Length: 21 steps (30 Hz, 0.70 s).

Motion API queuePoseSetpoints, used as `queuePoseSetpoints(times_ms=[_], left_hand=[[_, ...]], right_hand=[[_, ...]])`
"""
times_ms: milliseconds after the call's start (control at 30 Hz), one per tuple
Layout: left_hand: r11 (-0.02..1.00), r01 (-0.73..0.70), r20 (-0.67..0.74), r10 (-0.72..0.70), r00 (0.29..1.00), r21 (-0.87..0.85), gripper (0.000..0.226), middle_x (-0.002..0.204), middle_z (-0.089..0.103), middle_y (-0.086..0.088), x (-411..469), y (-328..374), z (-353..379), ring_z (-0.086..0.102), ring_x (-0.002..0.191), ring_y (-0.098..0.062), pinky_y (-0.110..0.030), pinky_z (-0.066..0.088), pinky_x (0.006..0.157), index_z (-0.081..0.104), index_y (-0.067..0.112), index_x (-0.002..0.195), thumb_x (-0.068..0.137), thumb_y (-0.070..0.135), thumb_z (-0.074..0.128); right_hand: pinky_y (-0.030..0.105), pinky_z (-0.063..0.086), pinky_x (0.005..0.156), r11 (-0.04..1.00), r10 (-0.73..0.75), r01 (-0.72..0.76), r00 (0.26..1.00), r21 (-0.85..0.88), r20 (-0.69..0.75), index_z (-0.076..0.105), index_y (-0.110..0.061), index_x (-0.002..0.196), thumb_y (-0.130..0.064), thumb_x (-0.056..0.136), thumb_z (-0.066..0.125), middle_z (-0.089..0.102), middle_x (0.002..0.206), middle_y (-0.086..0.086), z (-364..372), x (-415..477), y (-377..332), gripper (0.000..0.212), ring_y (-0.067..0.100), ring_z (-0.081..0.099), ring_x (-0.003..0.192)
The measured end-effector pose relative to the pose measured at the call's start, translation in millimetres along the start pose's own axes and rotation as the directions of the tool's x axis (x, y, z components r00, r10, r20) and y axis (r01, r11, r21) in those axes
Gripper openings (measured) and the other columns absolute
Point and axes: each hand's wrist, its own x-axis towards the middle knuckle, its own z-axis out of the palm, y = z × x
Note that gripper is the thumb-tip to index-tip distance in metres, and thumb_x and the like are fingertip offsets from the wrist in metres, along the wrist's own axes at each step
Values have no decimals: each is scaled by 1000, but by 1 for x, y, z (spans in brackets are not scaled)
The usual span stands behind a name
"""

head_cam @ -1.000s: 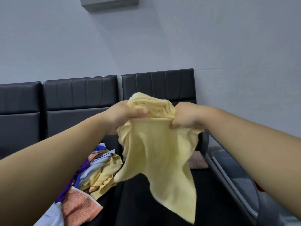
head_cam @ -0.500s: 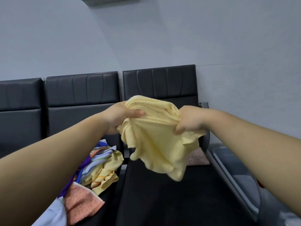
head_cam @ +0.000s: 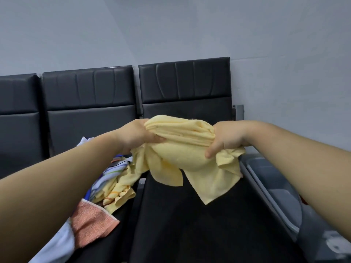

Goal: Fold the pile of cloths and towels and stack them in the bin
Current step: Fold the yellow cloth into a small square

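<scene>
Head view: yellow towel (head_cam: 182,149), bunched, held in the air above the bench seat (head_cam: 190,234), left hand (head_cam: 135,136) and right hand (head_cam: 227,138) each curled round one end. Unfolded pile (head_cam: 114,181) lies on the neighbouring seat, left; grey bin (head_cam: 275,179) stands past the bench's right edge. Step judged: opening the towel; next, its corners need finding and spreading.

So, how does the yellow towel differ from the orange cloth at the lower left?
The yellow towel is pale yellow; the orange cloth is salmon orange. The yellow towel hangs in the air, bunched, gripped by the left hand and the right hand; the orange cloth lies in the pile, touched by no hand. Neither is neatly folded.
</scene>
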Motion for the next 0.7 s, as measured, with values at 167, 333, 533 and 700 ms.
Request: queuePoseSetpoints(times_ms=[167, 333, 533, 700], left_hand=[[776, 73, 28, -116, 993, 627, 36, 92, 74, 7, 21, -24, 12, 70, 88, -16, -35, 58, 83, 70, 26, 96, 68, 26, 93], [555, 139, -157, -16, 988, 820, 27, 88, 63, 8, 48, -47, 20, 59, 79, -15, -33, 51, 66, 59, 28, 98, 77, 29, 75], [507, 163, -249, 106, 963, 846, 8, 83, 59, 1, 47, -50, 17, 58, 69, -22, -37, 52, 60, 45, 28, 88, 88, 24, 52], [494, 113, -72, -102, 992, 862, 20, 80, 62, 6, 24, -64, 26, 59, 71, -12, -37, 56, 76, 52, 31, 84, 86, 28, 71]], right_hand=[[41, 60, 81, 973, 82, -91, 995, -210, -54, 72, -16, 95, -40, 74, 91, 75, 95, 5, 20, 28, 11, 38, 27, 73, 88], [35, 50, 57, 949, -17, -94, 937, -300, -348, 61, -23, 76, -26, 80, 69, 67, 79, -1, 48, 85, 30, 9, 25, 66, 73], [37, 42, 61, 901, -142, -130, 813, -414, -564, 48, -24, 85, -20, 95, 48, 55, 79, -2, 51, 98, 30, 11, 23, 53, 69], [37, 53, 66, 945, -162, 26, 904, -326, -396, 58, -33, 91, -37, 95, 59, 63, 83, -9, 83, 77, 40, 6, 17, 64, 77]])
